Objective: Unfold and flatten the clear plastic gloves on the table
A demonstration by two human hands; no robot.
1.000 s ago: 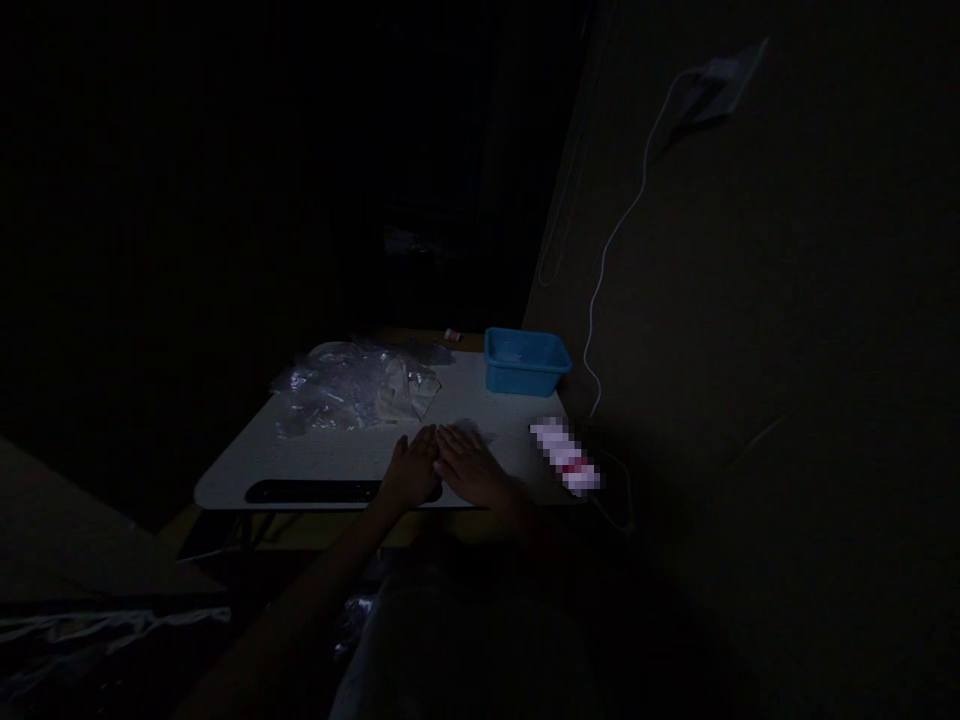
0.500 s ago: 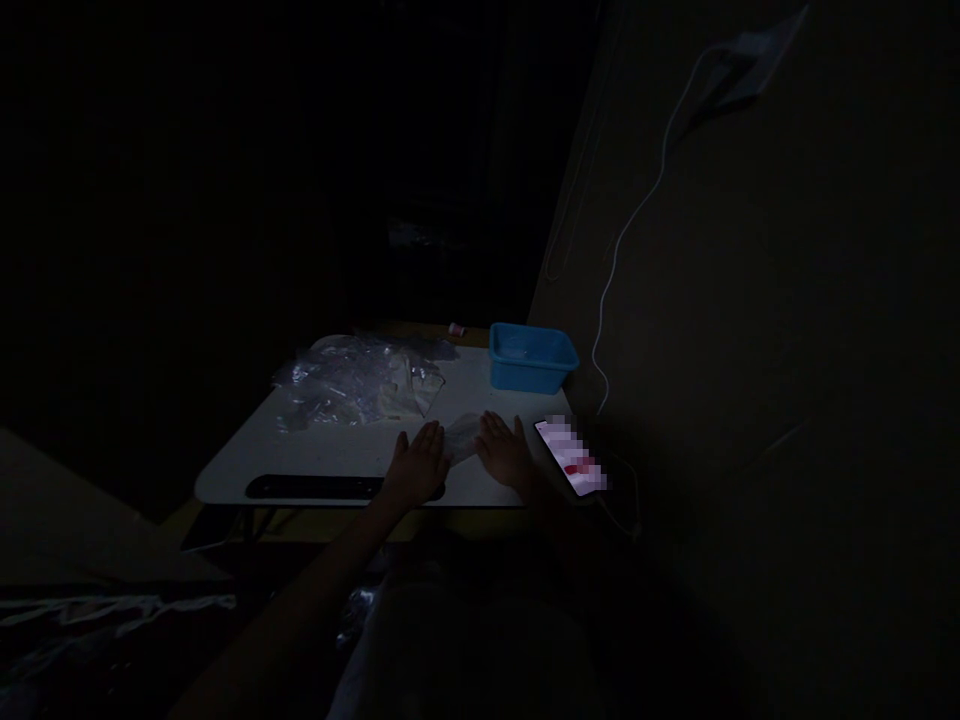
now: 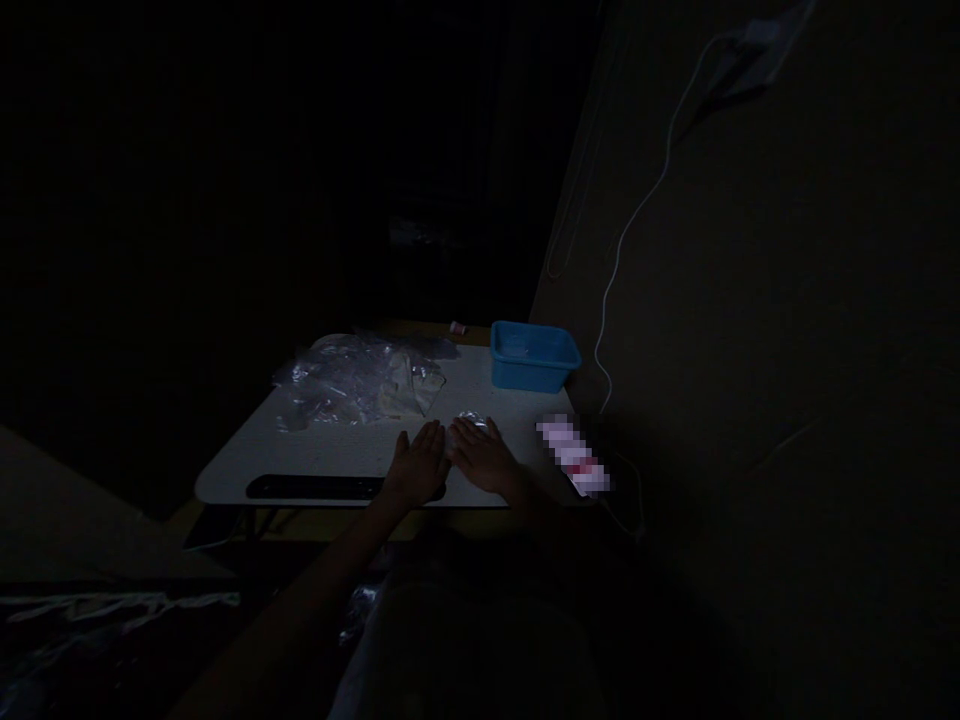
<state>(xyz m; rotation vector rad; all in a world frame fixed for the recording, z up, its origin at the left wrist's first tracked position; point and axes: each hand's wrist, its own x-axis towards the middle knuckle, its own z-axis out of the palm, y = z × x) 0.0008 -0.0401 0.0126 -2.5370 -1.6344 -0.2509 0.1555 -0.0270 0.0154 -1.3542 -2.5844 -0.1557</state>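
Both of my hands lie flat, palms down, near the front edge of a small white table (image 3: 330,455). My left hand (image 3: 418,463) is open, its fingers stretched forward beside a small clear plastic bag (image 3: 472,416). Over part of that bag rests my right hand (image 3: 482,457), also open, close against the left fingertips. Most of the bag is hidden beneath the right hand; a shiny edge shows beyond the fingers. Further left on the table spreads a heap of crumpled clear plastic bags (image 3: 345,375).
A blue plastic basin (image 3: 532,375) stands at the back right corner. Along the right edge lies a lit phone (image 3: 574,455). A white cable (image 3: 619,240) hangs down the wall. A small pinkish cup-like object (image 3: 457,328) sits behind the table. The room is very dark.
My right hand has slid left over the plastic bag, towards the left hand, and now covers more of it. My left hand has stayed in place.
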